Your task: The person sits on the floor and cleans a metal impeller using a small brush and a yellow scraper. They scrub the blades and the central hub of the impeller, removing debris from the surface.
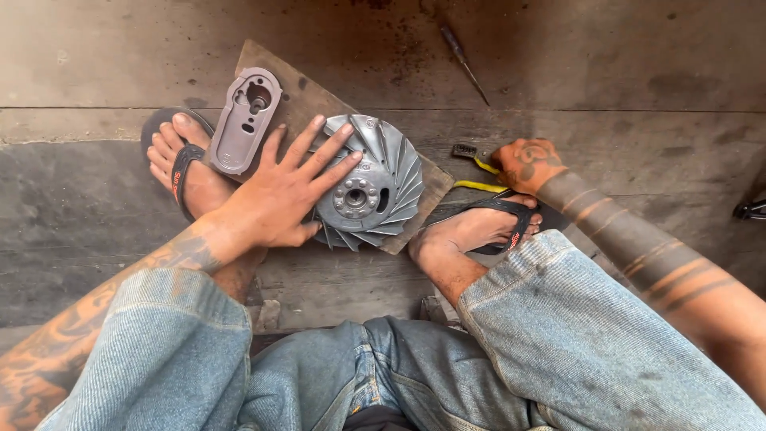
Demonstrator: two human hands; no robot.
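Floor: worn, stained concrete with dark oil marks; person squats on it, jeans and flip-flops in lower view. Landmark: flat wooden board (pixel 315 100) lying on the floor at centre.

Finned metal wheel (pixel 375 185), grey, round, curved vanes around a bolted hub, lies flat on the near-right part of the board, its edge overhanging the board's near side. Grey oblong metal cover plate (pixel 244 121) rests on the board's far-left corner, apart from the wheel.

Left hand (pixel 281 199): fully open, fingers spread, palm down, pressing on the wheel's left side; fingertips reach toward the hub. Grasps nothing.

Right hand (pixel 525 165): right of the board, low at the floor, closed around a tool with a yellow handle (pixel 476 185); dark tool head pokes out on the board side. Exact kind of tool cannot be told.

Screwdriver (pixel 464 62) lies on the floor beyond the board's right end, untouched. Left foot beside the board's left edge, right foot near its right corner.
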